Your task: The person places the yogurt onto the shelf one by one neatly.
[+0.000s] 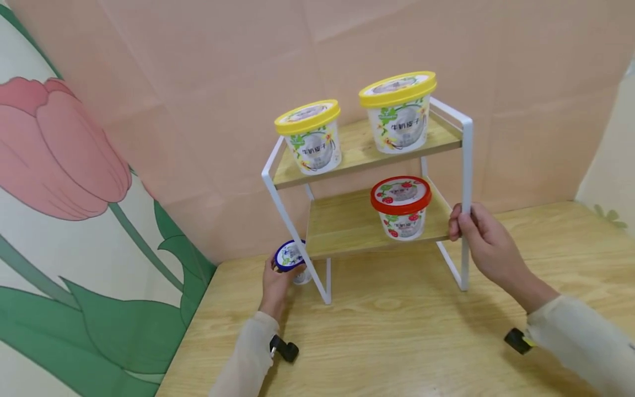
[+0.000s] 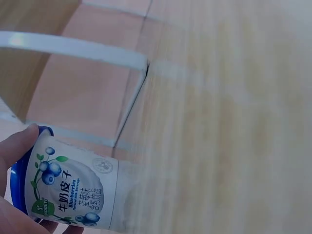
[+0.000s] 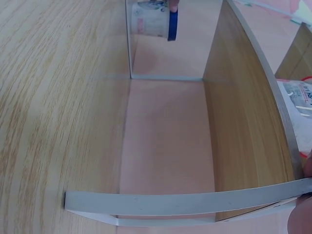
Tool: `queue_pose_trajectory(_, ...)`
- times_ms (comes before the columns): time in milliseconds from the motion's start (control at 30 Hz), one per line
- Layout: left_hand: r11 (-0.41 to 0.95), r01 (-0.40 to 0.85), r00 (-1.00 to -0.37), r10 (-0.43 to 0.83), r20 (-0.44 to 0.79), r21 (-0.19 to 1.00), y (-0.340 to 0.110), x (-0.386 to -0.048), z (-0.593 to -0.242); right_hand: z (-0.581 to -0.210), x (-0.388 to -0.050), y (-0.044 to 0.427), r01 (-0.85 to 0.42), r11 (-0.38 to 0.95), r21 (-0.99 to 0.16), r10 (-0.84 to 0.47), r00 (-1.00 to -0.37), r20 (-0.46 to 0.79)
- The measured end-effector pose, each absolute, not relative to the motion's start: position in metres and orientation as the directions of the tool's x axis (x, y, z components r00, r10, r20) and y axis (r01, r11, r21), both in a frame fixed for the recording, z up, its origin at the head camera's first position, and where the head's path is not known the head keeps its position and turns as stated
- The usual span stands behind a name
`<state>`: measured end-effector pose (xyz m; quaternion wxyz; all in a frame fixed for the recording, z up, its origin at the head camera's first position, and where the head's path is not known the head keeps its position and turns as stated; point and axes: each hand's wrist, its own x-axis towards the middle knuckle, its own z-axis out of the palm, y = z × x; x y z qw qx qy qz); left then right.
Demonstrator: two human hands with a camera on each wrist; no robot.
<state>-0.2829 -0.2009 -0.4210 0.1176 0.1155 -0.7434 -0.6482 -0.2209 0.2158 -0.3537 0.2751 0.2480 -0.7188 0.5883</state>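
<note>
My left hand (image 1: 275, 288) grips a blueberry milk drink cup (image 2: 73, 187) by its blue lid, beside the left leg of a two-tier shelf (image 1: 342, 231). The cup is upright at the table surface; whether its base touches is hard to tell. At the other side, my right hand (image 1: 491, 242) holds the shelf's white right leg (image 1: 467, 165) near the lower board, thumb in front. A strawberry cup (image 1: 403, 208) with a red lid stands on the lower board. Two yellow-lidded cups, the left cup (image 1: 310, 138) and the right cup (image 1: 401, 113), stand on the top board.
The shelf stands on a wood-grain table (image 1: 377, 336). Behind it hangs a pink backdrop (image 1: 218, 110), close to the shelf. A wall panel with a painted tulip (image 1: 54, 149) borders the table's left side, and a pale wall (image 1: 610, 143) rises at the right.
</note>
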Motion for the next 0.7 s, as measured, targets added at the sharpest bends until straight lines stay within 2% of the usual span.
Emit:
queue_pose_trajectory(133, 0.154, -0.026, -0.947, -0.321, 0.025, 0.988, -0.201, -0.274, -0.42, -0.353, -0.221, 0.216, -0.683, 0.151, -0.714, -0.037, -0.726, 0.687)
queue_pose_trajectory(367, 0.188, -0.034, -0.954, -0.3, 0.025, 0.982, -0.199, -0.26, -0.419, -0.353, -0.221, 0.216, -0.682, 0.169, -0.712, -0.022, -0.724, 0.689)
queue_pose_trajectory(700, 0.168, -0.04, -0.964, -0.266, 0.006, 0.985, -0.198, -0.229, -0.42, -0.354, -0.222, 0.216, -0.681, 0.151, -0.716, -0.024, -0.727, 0.686)
